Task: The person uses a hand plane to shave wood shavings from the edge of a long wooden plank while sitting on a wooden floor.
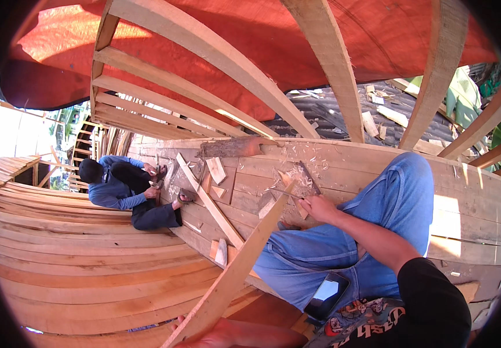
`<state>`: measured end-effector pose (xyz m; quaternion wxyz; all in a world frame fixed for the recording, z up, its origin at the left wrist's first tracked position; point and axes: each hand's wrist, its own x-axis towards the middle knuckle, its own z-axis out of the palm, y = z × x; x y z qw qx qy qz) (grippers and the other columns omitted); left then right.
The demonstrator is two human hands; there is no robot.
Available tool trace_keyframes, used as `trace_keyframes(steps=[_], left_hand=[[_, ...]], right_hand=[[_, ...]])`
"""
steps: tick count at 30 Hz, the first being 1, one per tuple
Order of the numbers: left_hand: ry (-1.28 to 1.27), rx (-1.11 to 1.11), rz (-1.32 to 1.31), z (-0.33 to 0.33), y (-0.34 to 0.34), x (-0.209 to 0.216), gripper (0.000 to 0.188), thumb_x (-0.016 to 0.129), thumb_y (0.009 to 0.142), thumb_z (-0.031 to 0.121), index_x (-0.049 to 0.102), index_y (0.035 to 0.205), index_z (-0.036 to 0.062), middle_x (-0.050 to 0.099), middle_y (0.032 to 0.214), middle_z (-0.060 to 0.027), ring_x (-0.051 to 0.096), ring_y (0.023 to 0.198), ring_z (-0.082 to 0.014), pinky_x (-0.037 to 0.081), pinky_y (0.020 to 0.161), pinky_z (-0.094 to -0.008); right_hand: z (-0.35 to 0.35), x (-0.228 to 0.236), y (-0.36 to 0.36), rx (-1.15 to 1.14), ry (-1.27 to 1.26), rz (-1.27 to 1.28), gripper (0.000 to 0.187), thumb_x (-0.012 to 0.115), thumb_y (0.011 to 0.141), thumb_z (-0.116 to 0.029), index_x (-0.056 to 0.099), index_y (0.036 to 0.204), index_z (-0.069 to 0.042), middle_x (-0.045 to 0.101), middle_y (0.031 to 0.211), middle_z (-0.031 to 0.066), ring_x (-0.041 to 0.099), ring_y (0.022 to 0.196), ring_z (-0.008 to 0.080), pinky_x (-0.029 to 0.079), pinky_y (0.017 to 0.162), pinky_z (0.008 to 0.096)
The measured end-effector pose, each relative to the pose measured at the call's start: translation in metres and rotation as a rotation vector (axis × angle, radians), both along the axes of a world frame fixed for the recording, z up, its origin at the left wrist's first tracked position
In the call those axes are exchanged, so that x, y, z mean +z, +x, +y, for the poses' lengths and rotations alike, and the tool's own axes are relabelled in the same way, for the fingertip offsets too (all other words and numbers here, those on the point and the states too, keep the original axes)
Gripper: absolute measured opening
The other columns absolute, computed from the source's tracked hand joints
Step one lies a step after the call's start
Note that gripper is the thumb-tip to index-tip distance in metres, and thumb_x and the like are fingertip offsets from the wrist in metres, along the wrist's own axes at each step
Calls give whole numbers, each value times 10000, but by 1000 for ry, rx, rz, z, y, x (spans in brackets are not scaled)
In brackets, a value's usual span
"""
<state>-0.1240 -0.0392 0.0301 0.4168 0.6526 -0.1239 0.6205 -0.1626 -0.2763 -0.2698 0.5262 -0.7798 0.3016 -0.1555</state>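
A long pale wooden plank (236,272) slants up from the lower edge, its far end over the decking between my bent knees. Low in the view, my left hand (210,335) grips the plank's near end, partly hidden behind it. My right hand (318,207) is closed round a slim, thin-bladed tool (285,192) whose blade lies at the plank's far end. Whether it is a knife or another cutting tool, I cannot make out. Wood shavings and a dark wooden piece (310,177) lie just beyond that end. A phone (327,294) rests on my lap.
At the left sits another person (114,184), hands on a small piece. A narrow strip of wood (207,200), offcuts (216,170) and a rough board (230,147) lie on the decking. Curved ribs (331,64) rise along the far side, under a red tarp (372,29).
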Motion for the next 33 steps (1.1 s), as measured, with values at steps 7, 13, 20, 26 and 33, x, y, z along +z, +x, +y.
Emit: trace_keyframes(steps=[7,13,20,26,33], left_hand=[[-430,-558,39,-33,-18,25,508,584,888,389,502,1257,49,540,1248,-128,535,1087,-248,465,927,-416],[-461,-565,23,-12,-7,17,405,492,958,390,483,1139,28,592,935,-141,592,875,-204,519,767,-345],[-442,-629,18,-34,-18,31,540,600,875,397,487,1272,50,535,1256,-133,532,1095,-266,452,945,-426],[-335,-469,13,-26,-13,21,563,632,852,380,467,1299,80,525,1277,-126,527,1113,-282,438,967,-438],[-471,-781,41,-42,-22,30,536,649,840,359,489,1282,103,534,1280,-86,505,1147,-265,403,1004,-437]], right_hand=[[6,3,3,3,-26,38,487,431,949,-406,611,771,10,601,707,249,600,735,431,463,684,514],[12,7,7,-14,25,-30,485,433,947,-407,622,771,3,611,723,238,606,759,421,467,696,507],[25,31,8,98,37,-44,506,411,951,-424,622,775,1,615,727,236,606,726,435,467,663,515],[13,14,7,-37,74,63,494,417,945,-432,650,852,-6,630,794,253,616,763,438,477,681,516],[-1,-24,10,-4,29,135,480,428,941,-419,650,853,-3,620,777,267,613,768,437,468,701,524]])
